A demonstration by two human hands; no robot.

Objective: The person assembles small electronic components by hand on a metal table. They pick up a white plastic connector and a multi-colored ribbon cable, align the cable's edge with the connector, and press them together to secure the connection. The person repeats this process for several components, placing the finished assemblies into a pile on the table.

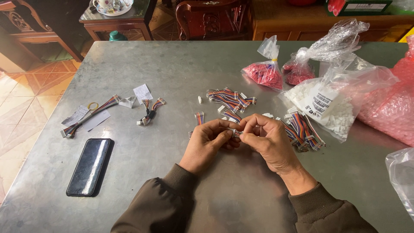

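Note:
My left hand (210,140) and my right hand (264,137) meet over the middle of a grey metal table (172,73). Between their fingertips they pinch a short multicoloured ribbon cable with a small white connector (236,133). A loose pile of the same striped cables (228,99) lies just beyond my hands. Another bunch of cables (304,131) rests right of my right hand. One short cable (199,118) lies by my left fingers.
A black phone (89,166) lies at the left front. Bundled cables (88,115), paper slips and a tied cable bundle (150,113) sit left. Clear bags of white connectors (332,105) and red parts (264,73) stand right. Pink bubble wrap (394,103) fills the right edge.

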